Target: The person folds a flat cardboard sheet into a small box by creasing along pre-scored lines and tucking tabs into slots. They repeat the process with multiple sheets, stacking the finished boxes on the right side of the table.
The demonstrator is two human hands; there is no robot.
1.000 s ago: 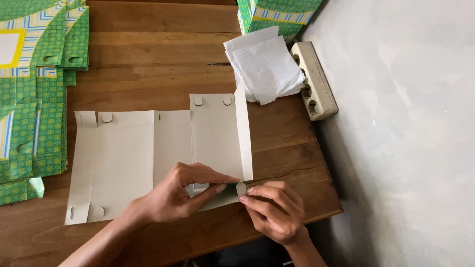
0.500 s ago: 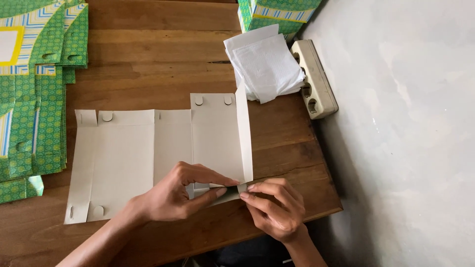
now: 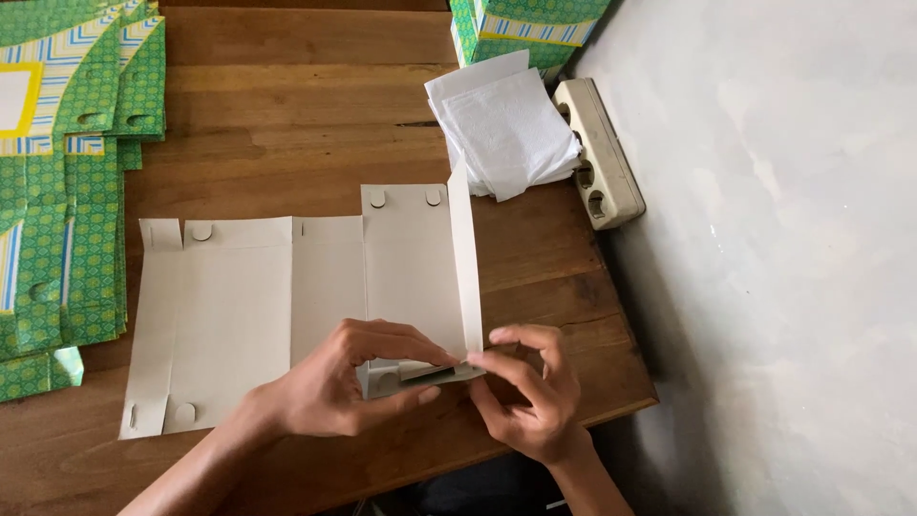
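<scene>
Your left hand (image 3: 339,392) and right hand (image 3: 530,397) pinch the folded flap at six o'clock on the flat carton blank (image 3: 315,296), fingers grasping it. The blank lies plain white, creased into panels, on the wooden surface (image 3: 287,124).

Plain white carton blank (image 3: 287,306), green-and-yellow patterned cartons (image 3: 67,191), brown wooden table (image 3: 277,105).

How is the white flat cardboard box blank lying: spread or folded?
Mostly spread: white flat cardboard box blank lies flat; both hands fold only its near end flap.

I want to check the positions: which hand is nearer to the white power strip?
Right. The right hand is at the table's near right corner, below the power strip; the left hand is farther left, on the cardboard.
</scene>
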